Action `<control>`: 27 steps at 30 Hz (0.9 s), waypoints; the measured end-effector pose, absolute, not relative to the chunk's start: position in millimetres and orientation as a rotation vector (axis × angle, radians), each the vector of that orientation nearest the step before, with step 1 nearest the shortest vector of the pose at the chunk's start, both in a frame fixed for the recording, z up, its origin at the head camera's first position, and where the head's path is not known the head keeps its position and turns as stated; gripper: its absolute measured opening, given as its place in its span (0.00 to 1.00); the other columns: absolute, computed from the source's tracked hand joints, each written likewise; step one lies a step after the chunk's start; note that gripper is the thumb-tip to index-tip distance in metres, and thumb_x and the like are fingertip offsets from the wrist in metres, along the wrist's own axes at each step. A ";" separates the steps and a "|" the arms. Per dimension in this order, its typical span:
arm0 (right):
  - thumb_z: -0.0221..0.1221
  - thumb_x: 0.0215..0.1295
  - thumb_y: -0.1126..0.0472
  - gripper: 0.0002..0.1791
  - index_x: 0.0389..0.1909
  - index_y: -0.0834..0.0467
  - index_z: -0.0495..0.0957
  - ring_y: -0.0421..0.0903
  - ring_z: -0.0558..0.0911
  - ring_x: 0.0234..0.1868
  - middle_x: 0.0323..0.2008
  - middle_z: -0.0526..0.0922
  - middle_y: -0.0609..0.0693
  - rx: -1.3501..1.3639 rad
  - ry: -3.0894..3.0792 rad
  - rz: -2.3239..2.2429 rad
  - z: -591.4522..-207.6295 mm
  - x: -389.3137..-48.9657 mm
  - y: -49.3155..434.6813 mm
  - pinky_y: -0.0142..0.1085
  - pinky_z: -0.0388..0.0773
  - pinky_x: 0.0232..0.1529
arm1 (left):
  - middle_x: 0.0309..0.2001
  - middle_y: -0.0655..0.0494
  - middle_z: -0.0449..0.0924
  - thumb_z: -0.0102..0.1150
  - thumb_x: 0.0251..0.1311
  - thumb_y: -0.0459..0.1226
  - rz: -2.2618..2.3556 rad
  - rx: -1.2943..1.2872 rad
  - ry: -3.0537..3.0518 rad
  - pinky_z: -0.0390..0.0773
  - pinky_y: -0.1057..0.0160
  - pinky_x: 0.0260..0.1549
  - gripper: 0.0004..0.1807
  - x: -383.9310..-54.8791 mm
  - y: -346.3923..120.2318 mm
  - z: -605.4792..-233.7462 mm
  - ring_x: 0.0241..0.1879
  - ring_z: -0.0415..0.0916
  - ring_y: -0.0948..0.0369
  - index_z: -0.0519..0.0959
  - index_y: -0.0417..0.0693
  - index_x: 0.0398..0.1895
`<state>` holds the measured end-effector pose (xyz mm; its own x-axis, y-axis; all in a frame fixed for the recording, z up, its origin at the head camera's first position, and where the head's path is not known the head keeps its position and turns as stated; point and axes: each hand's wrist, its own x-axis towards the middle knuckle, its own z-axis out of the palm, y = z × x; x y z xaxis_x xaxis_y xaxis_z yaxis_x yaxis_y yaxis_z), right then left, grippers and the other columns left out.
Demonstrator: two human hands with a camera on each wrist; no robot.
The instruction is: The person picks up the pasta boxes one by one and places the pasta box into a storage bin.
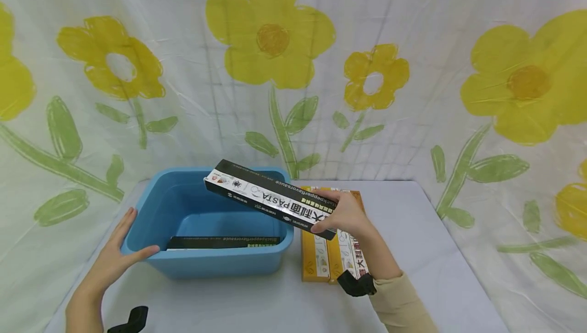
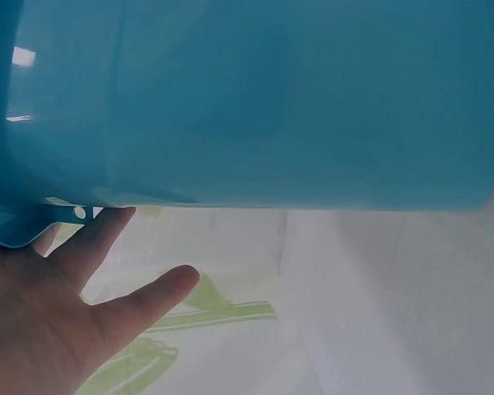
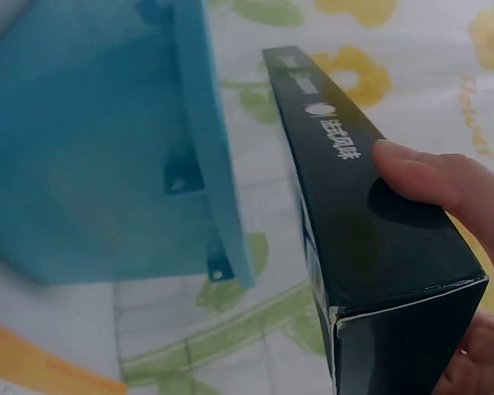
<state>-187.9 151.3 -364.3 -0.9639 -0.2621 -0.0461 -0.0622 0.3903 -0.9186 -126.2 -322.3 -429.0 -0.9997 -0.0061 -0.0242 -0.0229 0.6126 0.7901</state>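
Observation:
My right hand (image 1: 344,216) grips a long black-and-white pasta box (image 1: 266,195) near its right end. The box is tilted, its far left end higher and over the blue plastic bin (image 1: 224,261). In the right wrist view the thumb (image 3: 420,173) presses on the black side of the box, close beside the bin's wall. A second black box (image 1: 224,242) lies inside the bin along the front wall. My left hand (image 1: 110,256) rests at the bin's left front corner, fingers spread and fairly straight. The left wrist view shows its fingertips at the underside of the rim.
Yellow-orange pasta boxes (image 1: 316,256) lie side by side on the white table (image 1: 422,251), right of the bin and partly hidden under the right hand and held box. A flower-printed curtain (image 1: 183,93) hangs behind the table.

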 end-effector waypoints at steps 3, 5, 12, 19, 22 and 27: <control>0.77 0.32 0.71 0.45 0.62 0.63 0.75 0.50 0.80 0.39 0.45 0.81 0.59 -0.326 2.458 -1.600 -362.7 -190.5 144.2 0.38 0.82 0.38 | 0.76 0.42 0.21 0.62 0.61 0.46 1.370 -0.022 2.818 0.42 0.18 0.52 0.56 -125.6 -322.4 -429.4 0.70 0.24 0.30 0.29 0.52 0.77; 0.77 0.33 0.70 0.46 0.62 0.64 0.74 0.50 0.80 0.39 0.46 0.82 0.58 -0.363 2.462 -1.582 -361.4 -191.6 139.2 0.38 0.81 0.38 | 0.76 0.41 0.22 0.62 0.61 0.46 1.367 -0.018 2.829 0.42 0.18 0.52 0.56 -125.5 -322.3 -428.9 0.70 0.25 0.29 0.30 0.50 0.77; 0.78 0.33 0.68 0.45 0.61 0.63 0.75 0.52 0.80 0.48 0.53 0.81 0.57 -0.558 2.538 -1.442 -353.0 -201.2 117.4 0.41 0.81 0.45 | 0.76 0.40 0.23 0.62 0.60 0.46 1.386 -0.011 2.848 0.44 0.18 0.51 0.56 -126.1 -322.7 -428.1 0.70 0.27 0.28 0.31 0.49 0.78; 0.78 0.34 0.64 0.43 0.60 0.57 0.78 0.47 0.79 0.39 0.55 0.80 0.57 -0.674 2.671 -1.124 -345.5 -218.7 89.5 0.34 0.76 0.30 | 0.76 0.40 0.23 0.62 0.60 0.46 1.398 -0.029 2.839 0.44 0.18 0.51 0.56 -126.3 -322.4 -428.8 0.70 0.26 0.28 0.31 0.49 0.78; 0.78 0.36 0.62 0.42 0.61 0.56 0.78 0.42 0.67 0.23 0.51 0.82 0.57 -0.701 2.673 -1.002 -340.5 -227.3 77.3 0.32 0.63 0.21 | 0.76 0.41 0.22 0.63 0.60 0.46 1.414 -0.034 2.829 0.42 0.18 0.51 0.56 -125.9 -322.4 -429.7 0.70 0.25 0.29 0.31 0.50 0.78; 0.78 0.37 0.61 0.43 0.61 0.54 0.77 0.42 0.60 0.16 0.47 0.84 0.56 -0.715 2.676 -0.810 -331.0 -241.2 59.5 0.33 0.59 0.18 | 0.76 0.42 0.22 0.63 0.60 0.46 1.428 -0.030 2.819 0.40 0.18 0.52 0.56 -126.9 -321.1 -432.6 0.71 0.23 0.30 0.31 0.50 0.78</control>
<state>-241.2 59.5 -331.0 -0.8469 -0.5227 -0.0976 -0.3808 0.7243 -0.5749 -126.9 -321.1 -432.6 -0.9996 -0.0254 0.0085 -0.0082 0.5915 0.8062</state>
